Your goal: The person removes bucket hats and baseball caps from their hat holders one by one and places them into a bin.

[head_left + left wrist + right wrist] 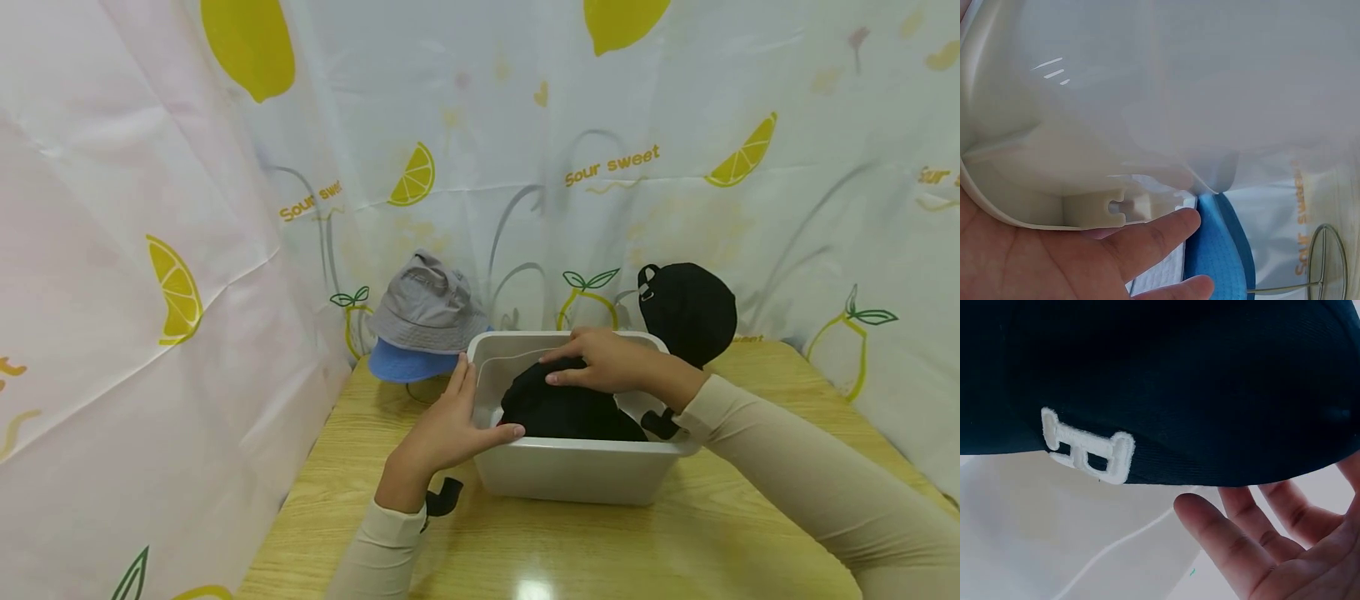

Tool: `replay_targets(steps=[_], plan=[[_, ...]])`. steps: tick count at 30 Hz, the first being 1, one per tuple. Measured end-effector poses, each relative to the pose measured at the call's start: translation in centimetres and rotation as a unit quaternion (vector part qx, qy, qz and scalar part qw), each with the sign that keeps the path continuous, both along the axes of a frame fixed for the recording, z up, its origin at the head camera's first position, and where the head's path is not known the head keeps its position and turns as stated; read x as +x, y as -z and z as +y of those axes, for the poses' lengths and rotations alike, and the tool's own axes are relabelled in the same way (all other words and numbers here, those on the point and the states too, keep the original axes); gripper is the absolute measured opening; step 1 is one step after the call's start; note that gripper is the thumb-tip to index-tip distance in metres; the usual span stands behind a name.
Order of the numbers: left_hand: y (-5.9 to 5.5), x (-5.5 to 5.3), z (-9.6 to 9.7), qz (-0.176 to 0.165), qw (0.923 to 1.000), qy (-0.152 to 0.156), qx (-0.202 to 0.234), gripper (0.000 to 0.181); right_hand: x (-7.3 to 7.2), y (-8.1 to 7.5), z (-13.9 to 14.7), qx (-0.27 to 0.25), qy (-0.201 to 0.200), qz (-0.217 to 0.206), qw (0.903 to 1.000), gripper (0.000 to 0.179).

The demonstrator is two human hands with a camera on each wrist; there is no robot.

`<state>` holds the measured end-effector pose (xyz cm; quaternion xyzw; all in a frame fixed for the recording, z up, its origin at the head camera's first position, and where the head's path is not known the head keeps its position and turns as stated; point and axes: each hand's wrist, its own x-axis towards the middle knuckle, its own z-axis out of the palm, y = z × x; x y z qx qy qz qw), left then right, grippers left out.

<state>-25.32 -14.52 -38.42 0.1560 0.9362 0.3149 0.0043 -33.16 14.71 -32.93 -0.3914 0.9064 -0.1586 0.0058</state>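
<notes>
Black fabric cap (566, 408) with a raised white letter (1088, 442) sits inside a white rectangular plastic bin (570, 471), its lower part hidden by the near wall. The right hand (603, 362) reaches over the bin's far right part, thumb and forefinger apart on top of the black fabric. In the right wrist view its fingers lie loosely bent and spread along the edge of the cap; whether each fingertip touches cannot be told. The left hand (442, 425) is spread at the bin's near left corner, fingers straight along the left side and thumb resting on the near rim.

The bin stands on a light wood-grain bench (570, 542). Behind it to the left, a grey bucket hat (427, 308) sits on top of a blue hat (412, 362), with a thin metal wire stand (1322, 269) showing beneath. Behind the bin to the right is another rounded black hat (690, 312) with a small strap and buckle. Beige sleeves (802, 475) cover both forearms, and a white curtain (465, 125) printed with yellow lemons surrounds the bench.
</notes>
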Motion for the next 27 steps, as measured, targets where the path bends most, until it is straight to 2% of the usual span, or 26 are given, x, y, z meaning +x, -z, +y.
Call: replay_targets(steps=[10,20,27], plan=[[-0.3,0.2,0.1,0.003,1.0,0.003,-0.009,0.132,-1.0,1.2,-1.4,0.04,-0.024,-0.011,0.9989,0.046],[-0.1,0.1,0.1,-0.002,1.0,0.002,-0.006,0.133,-1.3,1.3,-2.1,0.049,-0.047,-0.018,0.9975,0.048],[-0.1,0.2,0.1,-0.003,1.0,-0.002,-0.004,0.133,-1.3,1.9,-2.7,0.067,-0.039,-0.054,0.9955,0.055]])
